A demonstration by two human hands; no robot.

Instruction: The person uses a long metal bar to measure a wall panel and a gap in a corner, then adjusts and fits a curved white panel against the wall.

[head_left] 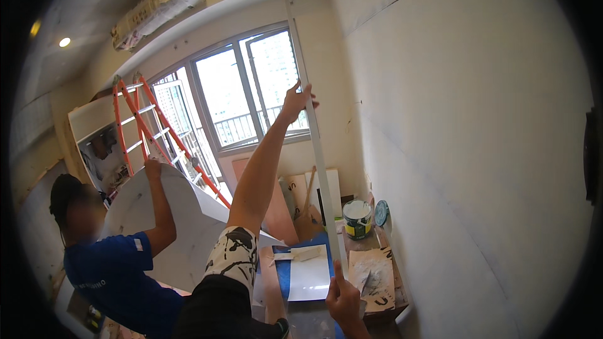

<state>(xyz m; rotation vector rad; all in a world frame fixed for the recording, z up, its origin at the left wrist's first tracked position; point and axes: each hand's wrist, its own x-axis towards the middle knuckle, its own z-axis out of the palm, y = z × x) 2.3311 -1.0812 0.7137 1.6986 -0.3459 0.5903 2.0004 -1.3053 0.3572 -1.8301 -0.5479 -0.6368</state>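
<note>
A long, narrow, pale straight bar (321,172) stands almost upright in front of me, leaning slightly left at its top, which reaches close to the ceiling. Raised at arm's length, my left hand (295,104) is closed round its middle, fingers showing past the far edge. Low down, my right hand (344,299) grips the bottom end, with one digit pointing up along the bar. Beneath my arms, a white sheet (309,282) lies on a blue surface, with a flat, pale tool (300,254) across its upper edge.
The pale wall (465,150) fills my right side. An open paint bucket (358,218) stands beside a stained board (372,279). On my left, a co-worker in blue (119,276) holds a large, pale curved panel (169,226). An orange stepladder (139,116) stands behind, near the windows (242,81).
</note>
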